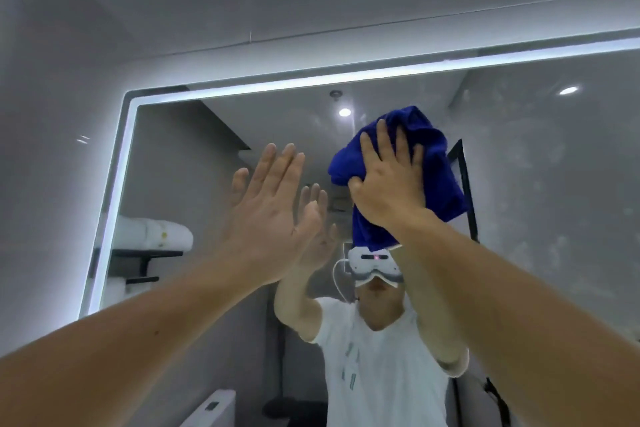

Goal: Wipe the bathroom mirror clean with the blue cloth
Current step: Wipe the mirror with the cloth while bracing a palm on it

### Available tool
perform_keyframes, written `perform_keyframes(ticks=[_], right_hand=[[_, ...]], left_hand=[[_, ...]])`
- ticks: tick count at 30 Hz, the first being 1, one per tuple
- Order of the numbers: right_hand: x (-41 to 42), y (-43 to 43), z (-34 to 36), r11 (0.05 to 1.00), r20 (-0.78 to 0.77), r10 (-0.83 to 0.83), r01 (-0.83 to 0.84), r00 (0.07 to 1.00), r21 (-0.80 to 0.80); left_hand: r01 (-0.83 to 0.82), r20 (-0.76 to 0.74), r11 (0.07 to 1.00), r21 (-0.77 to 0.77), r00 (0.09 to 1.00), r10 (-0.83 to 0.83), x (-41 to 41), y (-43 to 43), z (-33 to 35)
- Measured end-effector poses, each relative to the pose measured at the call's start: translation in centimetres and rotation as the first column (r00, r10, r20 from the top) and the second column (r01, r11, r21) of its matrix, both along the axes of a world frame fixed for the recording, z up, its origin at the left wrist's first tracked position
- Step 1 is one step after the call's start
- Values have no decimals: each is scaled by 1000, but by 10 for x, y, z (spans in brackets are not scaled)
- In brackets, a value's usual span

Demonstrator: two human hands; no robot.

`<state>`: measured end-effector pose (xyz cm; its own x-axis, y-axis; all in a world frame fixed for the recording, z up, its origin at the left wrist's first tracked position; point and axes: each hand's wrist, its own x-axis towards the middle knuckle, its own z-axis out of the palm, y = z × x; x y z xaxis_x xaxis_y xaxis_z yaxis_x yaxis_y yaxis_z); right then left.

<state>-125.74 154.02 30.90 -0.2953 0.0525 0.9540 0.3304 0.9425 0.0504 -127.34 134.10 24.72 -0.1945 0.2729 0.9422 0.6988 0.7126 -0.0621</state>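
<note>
The bathroom mirror (540,184), framed by a lit white strip, fills most of the head view. My right hand (388,180) presses the bunched blue cloth (436,163) against the glass near the upper middle, fingers spread over it and thumb hooked into a fold. My left hand (273,208) is raised flat with straight fingers at the glass, left of the cloth; its reflection meets it. The right part of the mirror shows faint cloudy smears.
The lit strip (114,204) marks the mirror's top and left edges, with grey wall around it. Reflected in the glass are a person in a white shirt wearing a headset, folded white towels (156,236) on a black shelf, and ceiling lights.
</note>
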Motion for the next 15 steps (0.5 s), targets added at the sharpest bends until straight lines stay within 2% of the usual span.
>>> perform_keyframes(ticks=[2,5,8,10,12,15], right_hand=[[-10,-15,-12,995,23,28,-30,999,92],[-10,-14,-54,959,141,47,-84,989,271],[7,10,-100,903,289,25,-146,957,405],[23,36,-99,874,315,-15,-141,949,465],[36,54,-78,900,258,-50,-68,965,430],[41,62,-27,979,85,-35,17,996,204]], left_hand=[[19,4,1000,21,1000,-19,-7,0,4],[15,12,999,33,1000,-15,-19,0,9],[19,11,999,39,1000,-20,-28,1,12],[26,5,999,35,1000,-26,-32,-1,15],[39,-7,999,33,999,-39,-36,-4,17],[73,-13,997,35,997,-73,-41,-6,19]])
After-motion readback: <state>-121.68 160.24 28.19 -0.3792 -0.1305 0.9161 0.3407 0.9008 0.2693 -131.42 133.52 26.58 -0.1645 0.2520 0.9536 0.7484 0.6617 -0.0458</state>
